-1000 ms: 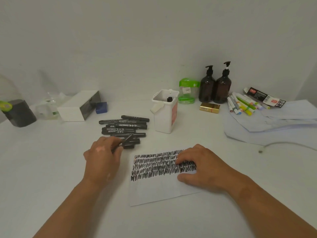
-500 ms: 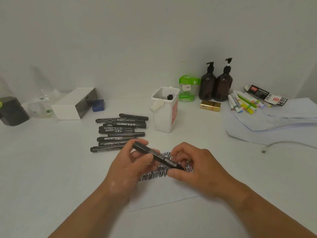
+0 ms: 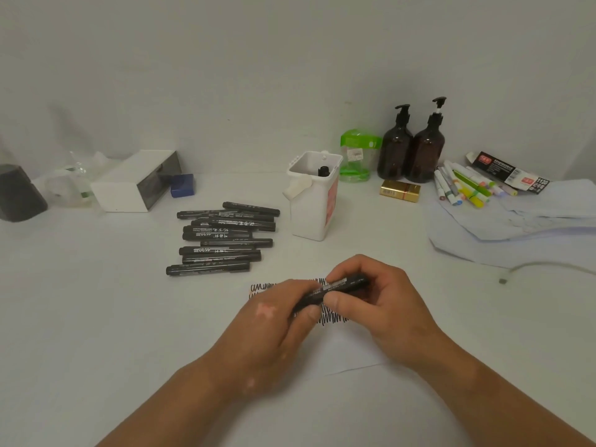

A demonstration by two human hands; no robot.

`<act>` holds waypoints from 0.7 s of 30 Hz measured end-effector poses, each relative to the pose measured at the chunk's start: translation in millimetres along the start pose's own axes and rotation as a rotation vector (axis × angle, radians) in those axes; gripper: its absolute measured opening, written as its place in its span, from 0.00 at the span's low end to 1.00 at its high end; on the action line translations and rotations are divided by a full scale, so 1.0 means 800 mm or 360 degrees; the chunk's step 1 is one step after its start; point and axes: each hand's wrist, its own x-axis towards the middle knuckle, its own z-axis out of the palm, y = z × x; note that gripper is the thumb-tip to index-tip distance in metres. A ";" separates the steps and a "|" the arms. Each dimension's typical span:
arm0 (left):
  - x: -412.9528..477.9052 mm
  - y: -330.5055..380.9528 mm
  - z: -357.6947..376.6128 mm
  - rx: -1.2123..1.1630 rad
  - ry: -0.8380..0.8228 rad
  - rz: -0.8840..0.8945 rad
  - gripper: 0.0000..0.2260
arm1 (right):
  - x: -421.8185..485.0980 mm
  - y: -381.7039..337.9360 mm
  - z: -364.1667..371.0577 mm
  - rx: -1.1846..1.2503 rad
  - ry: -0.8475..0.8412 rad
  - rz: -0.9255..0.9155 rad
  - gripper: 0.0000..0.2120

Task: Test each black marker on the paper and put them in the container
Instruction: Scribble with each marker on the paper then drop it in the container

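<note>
The black marker (image 3: 332,293) is held in both hands just above the paper (image 3: 348,356), near the middle of the white table (image 3: 96,317). It lies almost level, its right end a little farther away than its left. The left hand (image 3: 277,321) grips the marker's left end with fingers curled round the barrel. The right hand (image 3: 380,301) pinches the right part between thumb and curled fingers. Whether the cap is on or off cannot be told, as the fingers cover both ends.

The paper lies flat under the hands, with rows of black scribble (image 3: 329,317) across its far part, partly hidden by the hands.

The white container (image 3: 317,201) stands upright beyond the paper, with one dark marker top (image 3: 323,171) showing inside it. To its left the pile of black markers (image 3: 222,240) lies on the table, mostly side by side and running left to right.

Farther left are a white box (image 3: 135,180), a small blue box (image 3: 182,185) just beside it, and a dark grey object (image 3: 19,193) at the edge. On the far right stand a green plastic jar (image 3: 356,154), two brown pump bottles (image 3: 409,151) and a gold box (image 3: 400,191). Near these are a bunch of coloured pens (image 3: 464,188), loose sheets (image 3: 516,227) and a pale cable (image 3: 541,266).
</note>
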 end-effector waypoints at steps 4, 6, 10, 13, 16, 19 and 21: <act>0.000 0.012 0.008 0.0008 0.0061 0.0045 0.12 | -0.002 -0.004 0.014 0.0149 -0.0092 0.0059 0.06; 0.000 0.017 0.012 0.0013 0.0074 0.0067 0.14 | -0.003 -0.002 0.019 0.0140 -0.0053 0.0082 0.07; -0.001 0.022 0.016 0.0019 0.0095 0.0050 0.15 | -0.003 -0.004 0.022 0.0129 0.0005 0.0074 0.12; -0.001 0.026 0.014 -0.0014 0.0127 0.0056 0.12 | -0.003 -0.008 0.020 0.0131 -0.0009 0.0033 0.12; -0.001 0.031 0.012 -0.0048 0.0135 0.0102 0.11 | -0.004 -0.010 0.020 0.0152 -0.0036 0.0005 0.10; -0.001 0.033 0.010 -0.0064 0.0132 0.0131 0.10 | -0.006 -0.011 0.020 0.0176 -0.0054 -0.0016 0.10; -0.002 0.033 0.009 -0.0065 0.0115 0.0126 0.09 | -0.006 -0.012 0.018 0.0173 -0.0059 -0.0029 0.10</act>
